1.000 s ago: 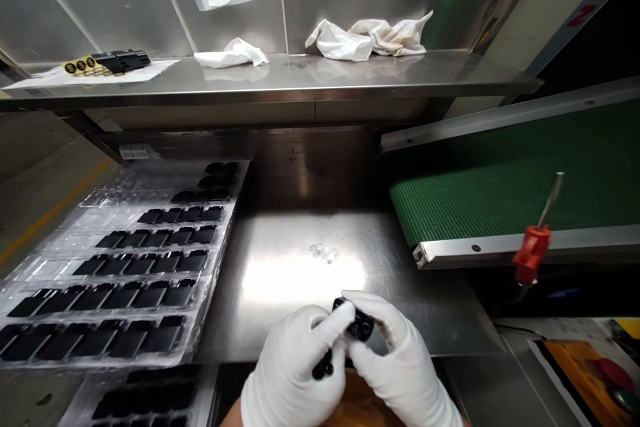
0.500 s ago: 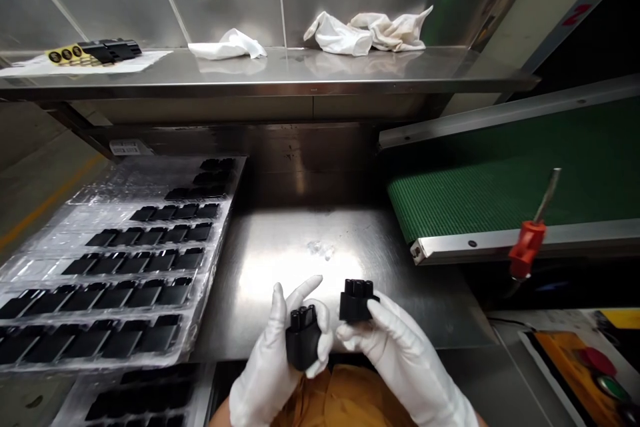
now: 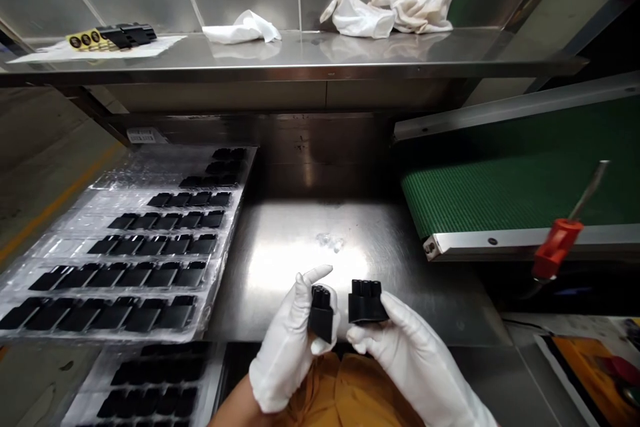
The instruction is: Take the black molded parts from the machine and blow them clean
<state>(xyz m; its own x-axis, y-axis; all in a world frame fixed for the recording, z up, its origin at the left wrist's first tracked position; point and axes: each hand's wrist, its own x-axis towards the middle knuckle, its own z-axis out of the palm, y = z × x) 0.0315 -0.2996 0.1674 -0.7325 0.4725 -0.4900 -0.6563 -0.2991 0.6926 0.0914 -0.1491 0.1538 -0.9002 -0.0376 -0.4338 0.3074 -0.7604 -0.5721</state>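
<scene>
Both my hands wear white gloves and are held low over the near edge of the steel table (image 3: 280, 247). My left hand (image 3: 290, 340) is closed round a black plastic connector housing (image 3: 321, 315), its index finger stretched out above. In my right hand (image 3: 415, 353), a second black connector housing (image 3: 367, 303) is pinched between thumb and fingers. Short round tubes stand up from the tops of both housings. The two pieces are a small gap apart. Part of each lower end is hidden by the gloves.
At left, a clear plastic tray (image 3: 220, 273) holds rows of black pieces, with another tray (image 3: 215, 373) below. A green conveyor belt (image 3: 500, 180) slopes in at right, a red-handled tool (image 3: 557, 248) at its edge. White cloths (image 3: 360, 15) lie on the steel shelf (image 3: 300, 53).
The left hand has turned its housing and brought it nearer the right one. The right hand keeps its hold, its housing slightly turned. The whole view has shifted a little.
</scene>
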